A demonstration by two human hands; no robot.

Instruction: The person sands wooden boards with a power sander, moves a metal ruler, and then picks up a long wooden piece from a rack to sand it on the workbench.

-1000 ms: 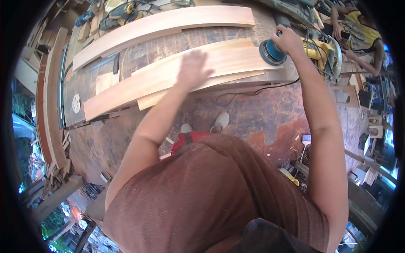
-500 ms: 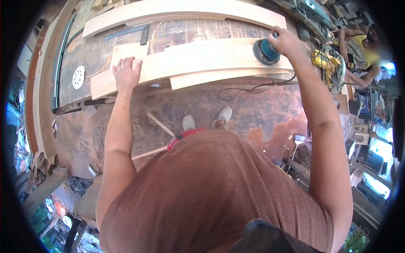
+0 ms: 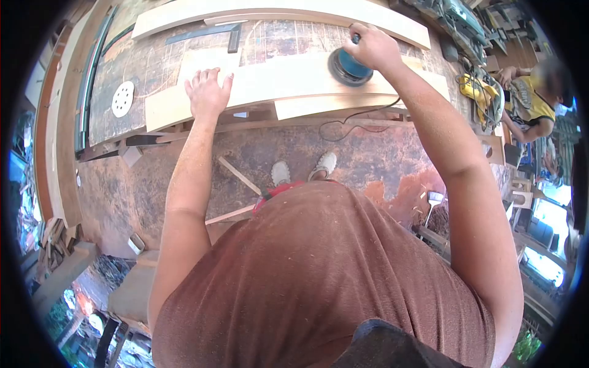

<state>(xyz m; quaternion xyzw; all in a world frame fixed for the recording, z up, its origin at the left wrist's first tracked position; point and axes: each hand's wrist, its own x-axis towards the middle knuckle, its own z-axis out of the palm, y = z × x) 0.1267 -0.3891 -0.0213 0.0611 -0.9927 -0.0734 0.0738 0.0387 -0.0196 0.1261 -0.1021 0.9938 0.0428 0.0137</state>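
A long pale board (image 3: 270, 76) lies across the worktable. My right hand (image 3: 375, 47) is wrapped round the top of a blue sander (image 3: 351, 66), whose round pad rests on the board towards its right part. Fingers spread, my left hand (image 3: 208, 93) lies on the board's left part and holds nothing. A shorter pale board (image 3: 307, 108) shows along the near edge. Behind the long board are a dark try square (image 3: 233, 40) and another long board (image 3: 294, 8). A white perforated disc (image 3: 123, 99) lies at the left.
The sander's dark cord (image 3: 350, 119) hangs in a loop over the table's front edge. A yellow power tool (image 3: 475, 92) sits at the right. Beyond it is another person (image 3: 531, 107) in a yellow top. A wooden stick (image 3: 239, 175) lies on the floor near my feet.
My right hand has moved the sander left along the board. My left hand sits slightly further right in the picture, and the view has shifted a little.
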